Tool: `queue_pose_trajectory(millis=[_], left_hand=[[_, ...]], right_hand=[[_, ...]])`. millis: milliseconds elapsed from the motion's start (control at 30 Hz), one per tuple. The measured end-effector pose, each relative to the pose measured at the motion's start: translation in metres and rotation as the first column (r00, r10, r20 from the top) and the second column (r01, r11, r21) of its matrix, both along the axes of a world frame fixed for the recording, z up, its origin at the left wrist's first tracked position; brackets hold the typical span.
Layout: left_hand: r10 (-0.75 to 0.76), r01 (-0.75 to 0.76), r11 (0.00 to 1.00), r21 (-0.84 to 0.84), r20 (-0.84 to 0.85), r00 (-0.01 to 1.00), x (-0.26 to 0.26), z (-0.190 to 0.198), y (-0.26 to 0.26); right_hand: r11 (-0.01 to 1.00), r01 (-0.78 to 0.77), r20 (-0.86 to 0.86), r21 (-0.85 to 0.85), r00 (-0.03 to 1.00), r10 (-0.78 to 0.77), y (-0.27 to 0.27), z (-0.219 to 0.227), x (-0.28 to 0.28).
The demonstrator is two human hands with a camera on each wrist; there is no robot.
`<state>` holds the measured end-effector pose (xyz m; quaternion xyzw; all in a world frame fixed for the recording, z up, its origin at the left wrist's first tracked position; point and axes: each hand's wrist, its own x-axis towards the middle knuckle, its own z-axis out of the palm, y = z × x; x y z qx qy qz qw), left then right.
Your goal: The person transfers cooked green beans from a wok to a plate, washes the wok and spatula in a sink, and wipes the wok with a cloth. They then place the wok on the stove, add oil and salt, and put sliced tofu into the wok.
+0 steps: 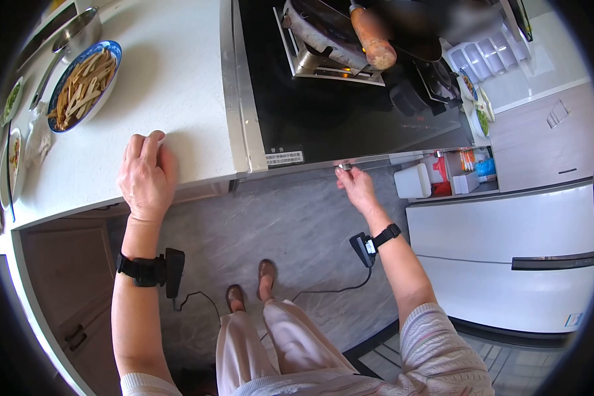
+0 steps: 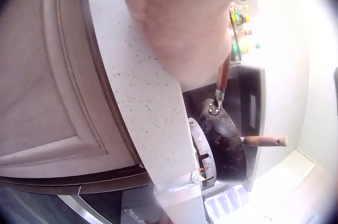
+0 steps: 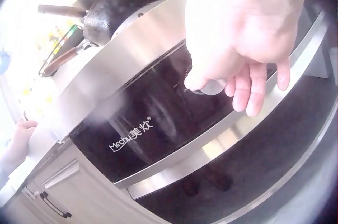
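Observation:
My right hand (image 1: 358,188) pinches a round silver knob (image 3: 212,87) on the dark front panel of the stove, thumb on one side and fingers on the other. On the white counter (image 1: 188,99), near its front edge, my left hand (image 1: 146,178) rests with its fingers loosely bent and nothing in them. A dark wok (image 2: 227,145) with wooden handles sits over the burner (image 1: 317,63), where a little orange flame shows. One thick wooden handle (image 1: 375,43) points toward me over the black stove top (image 1: 297,112).
A blue-rimmed bowl (image 1: 117,49) of brownish strips stands on the counter, with a metal ladle (image 1: 46,79) and plates of food beyond it. Right of the stove are an open drawer (image 1: 412,179) and a white refrigerator (image 1: 495,231). Bottles (image 2: 240,19) stand behind the wok.

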<state>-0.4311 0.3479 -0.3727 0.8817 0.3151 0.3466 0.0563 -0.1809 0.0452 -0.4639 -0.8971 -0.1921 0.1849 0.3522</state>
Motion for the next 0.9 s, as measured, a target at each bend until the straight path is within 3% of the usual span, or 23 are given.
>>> queue_pose_trajectory(millis=[400, 567, 767, 900], left_hand=[[-0.008, 0.008, 1.0, -0.001, -0.021, 1.0, 0.002, 0.002, 0.0], [-0.014, 0.014, 1.0, 0.012, -0.023, 1.0, 0.003, 0.005, 0.0], [-0.017, 0.016, 1.0, -0.021, -0.042, 0.999, 0.003, 0.006, -0.002], [-0.027, 0.027, 1.0, 0.013, -0.025, 0.999, 0.003, 0.006, 0.0]], right_hand=[[0.989, 0.01, -0.167, 0.147, 0.986, 0.015, -0.003, -0.004, 0.005], [0.995, -0.016, -0.181, 0.1, 0.983, 0.034, -0.004, 0.003, 0.006], [0.987, 0.011, -0.209, 0.161, 0.978, 0.023, -0.002, 0.01, 0.001], [0.996, -0.039, -0.198, 0.075, 0.979, 0.053, -0.001, 0.012, 0.004]])
